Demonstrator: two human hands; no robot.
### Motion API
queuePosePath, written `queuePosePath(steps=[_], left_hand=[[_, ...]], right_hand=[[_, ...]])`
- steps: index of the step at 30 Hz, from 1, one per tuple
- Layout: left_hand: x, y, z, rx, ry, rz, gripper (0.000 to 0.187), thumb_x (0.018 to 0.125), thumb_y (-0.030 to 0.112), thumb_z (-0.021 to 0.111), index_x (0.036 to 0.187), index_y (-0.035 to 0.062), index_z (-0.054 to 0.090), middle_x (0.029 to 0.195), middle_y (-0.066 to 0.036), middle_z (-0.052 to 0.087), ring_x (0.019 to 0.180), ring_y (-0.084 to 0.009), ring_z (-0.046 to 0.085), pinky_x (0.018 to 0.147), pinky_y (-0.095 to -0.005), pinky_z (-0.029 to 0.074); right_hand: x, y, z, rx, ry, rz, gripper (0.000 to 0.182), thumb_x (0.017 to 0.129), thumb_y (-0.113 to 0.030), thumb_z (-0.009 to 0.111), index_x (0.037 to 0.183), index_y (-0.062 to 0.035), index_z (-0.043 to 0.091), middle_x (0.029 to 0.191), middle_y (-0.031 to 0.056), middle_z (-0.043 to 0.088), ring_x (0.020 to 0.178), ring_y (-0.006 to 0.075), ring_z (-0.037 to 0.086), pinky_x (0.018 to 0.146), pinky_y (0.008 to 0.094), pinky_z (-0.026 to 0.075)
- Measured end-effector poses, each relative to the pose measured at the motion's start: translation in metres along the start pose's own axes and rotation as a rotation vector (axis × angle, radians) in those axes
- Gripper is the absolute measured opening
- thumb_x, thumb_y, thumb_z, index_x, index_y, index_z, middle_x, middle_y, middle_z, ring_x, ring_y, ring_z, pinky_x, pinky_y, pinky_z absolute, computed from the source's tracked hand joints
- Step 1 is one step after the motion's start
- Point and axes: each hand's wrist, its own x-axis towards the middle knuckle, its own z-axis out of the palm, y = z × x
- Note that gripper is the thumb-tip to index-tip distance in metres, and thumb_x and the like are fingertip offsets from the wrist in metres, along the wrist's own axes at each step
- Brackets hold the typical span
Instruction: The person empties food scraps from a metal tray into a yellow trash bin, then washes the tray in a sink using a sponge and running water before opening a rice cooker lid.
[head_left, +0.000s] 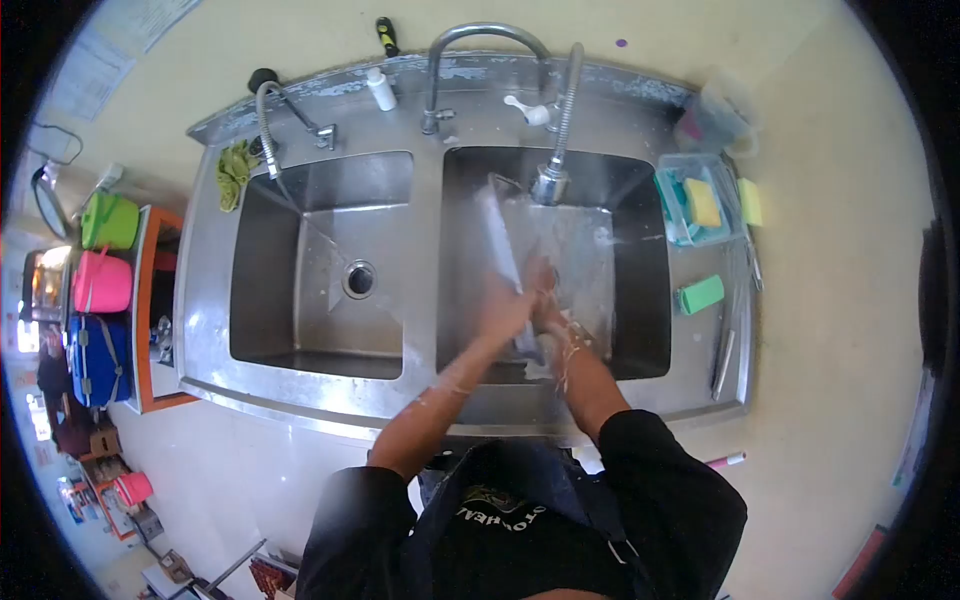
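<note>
Both my hands are low in the right sink basin (640, 250), close together and blurred by motion. My left hand (507, 308) is at the edge of a long, pale, see-through piece like a tray or container (497, 232), which stands tilted in the basin. Whether its fingers grip that edge is too smeared to tell. Just to the right, my right hand (544, 288) is beside or against the same piece, its fingers also blurred. White suds streak both forearms. The lower end of the pale piece is partly hidden behind my hands.
A spray faucet (550, 183) hangs over the right basin, beside an arched tap (430, 90). To the right are a clear tub (690, 225) with a yellow sponge (702, 202) and a green sponge (701, 294). The left basin (265, 270) adjoins. A green cloth (233, 172) lies far left.
</note>
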Motion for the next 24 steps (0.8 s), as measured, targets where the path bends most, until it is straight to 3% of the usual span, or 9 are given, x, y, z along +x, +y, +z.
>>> queuePosePath(steps=[3, 8, 10, 12, 14, 17, 19, 22, 24], left_hand=[[0.022, -0.026, 0.006, 0.090, 0.289, 0.204, 0.071, 0.069, 0.020, 0.057, 0.124, -0.0093, 0.024, 0.107, -0.030, 0.052, 0.101, -0.0408, 0.052, 0.088, -0.0405, 0.040], [0.060, -0.039, -0.050, -0.548, -0.013, 0.122, 0.051, 0.071, 0.011, 0.050, 0.117, -0.0066, 0.038, 0.105, -0.020, 0.053, 0.097, -0.0278, 0.052, 0.087, -0.0353, 0.041], [0.041, -0.024, -0.057, -0.481, -0.097, 0.125, 0.052, 0.071, 0.012, 0.050, 0.119, -0.0057, 0.039, 0.108, -0.018, 0.053, 0.098, -0.0260, 0.052, 0.086, -0.0344, 0.041], [0.041, -0.036, -0.046, -0.401, -0.127, 0.136, 0.053, 0.071, 0.013, 0.051, 0.120, -0.0052, 0.040, 0.109, -0.016, 0.053, 0.099, -0.0245, 0.051, 0.086, -0.0340, 0.041], [0.043, -0.040, -0.045, -0.496, -0.249, -0.027, 0.055, 0.070, 0.012, 0.051, 0.121, -0.0058, 0.039, 0.111, -0.016, 0.051, 0.103, -0.0239, 0.049, 0.087, -0.0340, 0.040], [0.059, -0.048, -0.061, -0.322, -0.426, -0.080, 0.047, 0.076, 0.019, 0.054, 0.115, -0.0049, 0.046, 0.095, -0.013, 0.058, 0.081, -0.0213, 0.058, 0.074, -0.0324, 0.047], [0.058, -0.015, -0.113, 0.022, -0.657, -0.138, 0.039, 0.079, 0.022, 0.053, 0.109, -0.0022, 0.051, 0.082, -0.011, 0.061, 0.065, -0.0198, 0.060, 0.064, -0.0313, 0.050], [0.133, -0.023, -0.194, -0.271, -0.421, 0.283, 0.034, 0.088, 0.036, 0.047, 0.095, 0.0040, 0.059, 0.071, -0.009, 0.061, 0.056, -0.0176, 0.060, 0.053, -0.0305, 0.050], [0.236, -0.038, -0.246, -0.045, 0.294, 0.224, 0.042, 0.086, 0.038, 0.052, 0.102, -0.0010, 0.057, 0.074, -0.012, 0.060, 0.065, -0.0194, 0.061, 0.055, -0.0322, 0.051]], right_hand=[[-0.007, -0.036, 0.045, 0.051, -0.123, -0.374, 0.058, 0.083, -0.024, 0.057, 0.131, -0.0015, 0.033, 0.127, 0.0198, 0.036, 0.115, 0.0288, 0.037, 0.097, 0.0359, 0.032], [-0.041, -0.082, 0.005, -0.082, -0.454, -0.765, 0.070, 0.085, -0.029, 0.053, 0.140, -0.0024, 0.018, 0.145, 0.0232, 0.012, 0.135, 0.0324, 0.015, 0.108, 0.0376, 0.017], [-0.056, -0.061, -0.034, -0.419, -0.171, -0.602, 0.055, 0.086, -0.026, 0.052, 0.128, 0.0051, 0.033, 0.137, 0.0287, 0.025, 0.129, 0.0371, 0.026, 0.104, 0.0426, 0.025], [-0.046, -0.035, -0.059, -0.588, 0.067, -0.443, 0.079, 0.081, -0.034, 0.058, 0.137, 0.0047, 0.018, 0.143, 0.0273, 0.012, 0.131, 0.0368, 0.023, 0.106, 0.0419, 0.021], [-0.054, -0.024, -0.078, -0.679, 0.604, -0.558, 0.060, 0.081, -0.024, 0.059, 0.128, 0.0048, 0.035, 0.134, 0.0255, 0.035, 0.123, 0.0365, 0.037, 0.098, 0.0440, 0.034], [-0.059, -0.013, -0.103, 0.587, -0.209, 0.227, 0.056, 0.075, -0.013, 0.061, 0.124, 0.0027, 0.039, 0.116, 0.0189, 0.053, 0.106, 0.0294, 0.052, 0.087, 0.0405, 0.043], [-0.080, -0.008, -0.093, 0.565, -0.150, 0.178, 0.053, 0.070, -0.002, 0.056, 0.121, 0.0012, 0.042, 0.103, 0.0140, 0.058, 0.090, 0.0237, 0.057, 0.081, 0.0344, 0.046], [-0.103, 0.003, -0.069, 0.620, -0.010, 0.006, 0.056, 0.069, 0.004, 0.051, 0.124, -0.0022, 0.040, 0.102, 0.0131, 0.058, 0.086, 0.0234, 0.057, 0.076, 0.0319, 0.046], [-0.119, -0.016, -0.051, 0.723, 0.117, 0.098, 0.053, 0.067, 0.005, 0.049, 0.119, -0.0039, 0.043, 0.097, 0.0110, 0.057, 0.087, 0.0211, 0.056, 0.074, 0.0312, 0.046]])
